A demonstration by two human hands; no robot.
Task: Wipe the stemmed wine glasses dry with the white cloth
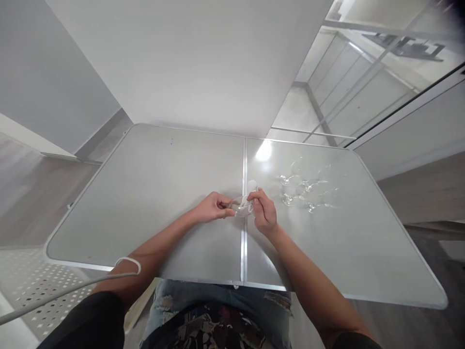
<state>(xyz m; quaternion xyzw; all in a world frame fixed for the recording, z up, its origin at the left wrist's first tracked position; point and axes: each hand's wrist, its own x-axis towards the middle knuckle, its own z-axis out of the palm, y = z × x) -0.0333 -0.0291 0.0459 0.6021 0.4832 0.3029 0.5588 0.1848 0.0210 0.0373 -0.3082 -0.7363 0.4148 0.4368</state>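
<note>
Left hand (212, 207) is gripping the left end of a small clear, glassy see-through object (240, 211) between thumb and fingers. Right hand (264, 211) is curling closed around a crumpled white, soft-looking wad (252, 185) at the object's right end; wad and object are touching, and fingers are hiding where one stops. Both are sitting over the middle seam (244, 165) of a pale grey folding table with a metal edge (181, 165).

Risks: the clear object is looking smooth and is resting on fingertips at the left, so a loose pinch could let it slip onto the table. If it is brittle, twisting or squeezing from both ends could crack it. A white cable (90, 281) is crossing over the left forearm in view and could snag on a wide swing. A right elbow or hand sweeping right could be knocking the loose group of clear, shiny curved pieces (308, 185) lying right of the right hand.

Containers: those pieces are possibly stemmed glasses, too transparent to confirm; no contents are showing. Whether the held object is hollow, or the wad is inside, cannot tell.
</note>
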